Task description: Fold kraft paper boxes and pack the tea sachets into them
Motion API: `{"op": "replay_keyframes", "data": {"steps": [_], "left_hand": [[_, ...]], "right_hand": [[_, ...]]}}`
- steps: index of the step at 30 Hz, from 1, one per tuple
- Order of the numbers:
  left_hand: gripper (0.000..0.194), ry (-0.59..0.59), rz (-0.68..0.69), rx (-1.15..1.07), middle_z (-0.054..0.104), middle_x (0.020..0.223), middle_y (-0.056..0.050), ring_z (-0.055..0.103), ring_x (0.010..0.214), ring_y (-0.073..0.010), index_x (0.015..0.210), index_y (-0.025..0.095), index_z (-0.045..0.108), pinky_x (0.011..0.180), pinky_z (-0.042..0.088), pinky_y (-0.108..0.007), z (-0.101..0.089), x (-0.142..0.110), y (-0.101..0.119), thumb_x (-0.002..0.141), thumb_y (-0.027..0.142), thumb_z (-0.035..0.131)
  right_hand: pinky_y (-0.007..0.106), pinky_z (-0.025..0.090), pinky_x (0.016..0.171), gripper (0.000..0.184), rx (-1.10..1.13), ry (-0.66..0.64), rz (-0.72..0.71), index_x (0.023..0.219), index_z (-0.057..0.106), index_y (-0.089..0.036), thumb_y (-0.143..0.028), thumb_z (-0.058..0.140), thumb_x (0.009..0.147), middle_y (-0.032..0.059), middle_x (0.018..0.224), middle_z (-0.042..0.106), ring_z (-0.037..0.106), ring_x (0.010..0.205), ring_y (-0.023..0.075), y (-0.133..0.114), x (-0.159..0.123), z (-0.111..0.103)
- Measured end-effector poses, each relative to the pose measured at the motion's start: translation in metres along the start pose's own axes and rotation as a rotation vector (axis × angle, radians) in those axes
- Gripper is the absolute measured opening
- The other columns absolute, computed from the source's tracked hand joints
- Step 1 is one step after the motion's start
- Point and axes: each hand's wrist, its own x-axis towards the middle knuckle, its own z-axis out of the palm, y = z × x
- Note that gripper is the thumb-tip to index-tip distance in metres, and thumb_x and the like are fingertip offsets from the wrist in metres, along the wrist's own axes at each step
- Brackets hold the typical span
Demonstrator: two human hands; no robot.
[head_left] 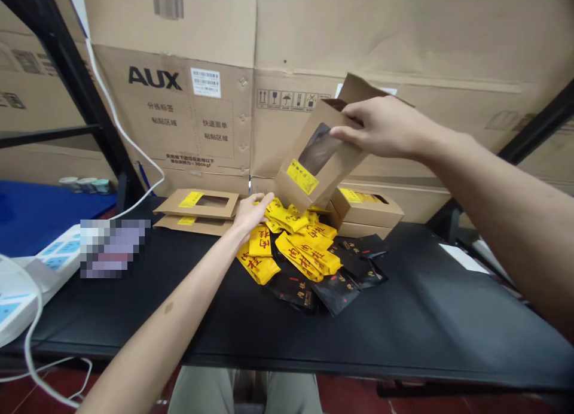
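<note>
The right hand (381,127) has its fingers clamped on a tilted kraft window box (316,157) held above yellow sachets (300,252) mid-desk (426,294), while the left hand's (251,213) fingers lie slightly apart against the sachets.

One head-worn camera looks forward and down from just behind the near edge of the black table (403,318), close above it. The table's heap of packets (296,258) sits mid-frame, with cardboard cartons (170,103) beyond its far edge.
</note>
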Motion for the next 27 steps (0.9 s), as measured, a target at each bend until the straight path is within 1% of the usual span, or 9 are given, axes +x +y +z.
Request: {"op": "replay_keyframes", "data": {"steps": [5,7,10,12,15,18,20,23,27], "left_hand": [[0.034,0.06,0.037,0.059,0.075,0.115,-0.014,0.068,0.115,-0.0309,0.099,0.017,0.073,0.092,0.057,-0.041,-0.007,-0.005,0.0,0.077,0.042,0.081],[0.033,0.061,0.062,0.048,0.074,0.119,-0.014,0.065,0.122,-0.0309,0.099,0.018,0.074,0.1,0.053,-0.042,-0.01,-0.009,-0.001,0.076,0.04,0.082],[0.034,0.024,0.103,0.005,0.073,0.127,-0.014,0.061,0.131,-0.0297,0.102,0.018,0.074,0.111,0.046,-0.043,-0.014,-0.018,-0.001,0.077,0.04,0.081],[0.04,-0.024,0.12,-0.038,0.071,0.131,-0.014,0.063,0.129,-0.029,0.108,0.019,0.073,0.113,0.045,-0.043,-0.015,-0.029,0.001,0.078,0.044,0.081],[0.052,-0.142,0.109,-0.161,0.07,0.134,-0.014,0.071,0.115,-0.0308,0.115,0.021,0.07,0.103,0.055,-0.048,-0.017,-0.046,0.005,0.077,0.055,0.079],[0.053,-0.227,0.105,-0.393,0.07,0.134,-0.012,0.069,0.118,-0.033,0.117,0.023,0.068,0.101,0.057,-0.05,-0.02,-0.058,0.007,0.075,0.051,0.082],[0.05,-0.199,0.116,-0.466,0.071,0.134,-0.01,0.064,0.126,-0.0331,0.12,0.025,0.068,0.103,0.057,-0.048,-0.023,-0.063,0.007,0.076,0.046,0.081],[0.042,-0.147,0.115,-0.514,0.069,0.138,-0.009,0.058,0.135,-0.0321,0.122,0.026,0.068,0.106,0.055,-0.045,-0.027,-0.067,0.009,0.085,0.047,0.067],[0.035,-0.063,0.148,-0.548,0.073,0.131,-0.006,0.056,0.136,-0.0301,0.114,0.026,0.07,0.108,0.052,-0.045,-0.026,-0.068,0.013,0.087,0.039,0.053]], "right_hand": [[0.038,0.04,0.077,0.058,-0.056,0.071,0.004,0.056,0.047,-0.015,-0.05,0.025,0.098,0.0019,0.097,0.075,0.067,0.109,0.0216,-0.009,-0.012,-0.018],[0.038,0.041,0.077,0.057,-0.086,0.12,0.003,0.058,0.047,-0.015,-0.053,0.03,0.098,0.0013,0.098,0.075,0.067,0.107,0.0213,-0.013,-0.017,-0.021],[0.036,0.045,0.081,0.045,-0.082,0.262,0.037,0.066,0.053,-0.017,-0.05,0.055,0.095,0.0028,0.094,0.075,0.068,0.098,0.0188,-0.02,-0.025,-0.014],[0.034,0.048,0.082,0.033,0.024,0.382,0.083,0.074,0.057,-0.018,-0.042,0.061,0.096,0.0036,0.092,0.073,0.066,0.091,0.0163,-0.027,-0.033,0.001],[0.037,0.053,0.084,0.026,0.333,0.506,0.084,0.086,0.061,-0.019,-0.04,0.055,0.101,0.0036,0.091,0.072,0.066,0.086,0.0164,-0.039,-0.052,0.04],[0.044,0.055,0.091,0.026,0.56,0.48,0.128,0.096,0.064,-0.021,-0.044,0.052,0.101,0.0055,0.099,0.072,0.069,0.095,0.0207,-0.047,-0.075,0.087],[0.048,0.053,0.099,0.026,0.638,0.446,0.205,0.105,0.065,-0.022,-0.045,0.052,0.101,0.0066,0.103,0.074,0.069,0.104,0.0232,-0.049,-0.089,0.115],[0.052,0.05,0.104,0.038,0.684,0.398,0.296,0.125,0.06,-0.023,-0.049,0.055,0.098,0.0081,0.105,0.076,0.069,0.109,0.0256,-0.049,-0.105,0.142],[0.049,0.057,0.081,0.056,0.631,0.379,0.449,0.137,0.055,-0.02,-0.054,0.058,0.092,0.0099,0.099,0.075,0.071,0.089,0.0275,-0.054,-0.118,0.158]]}}
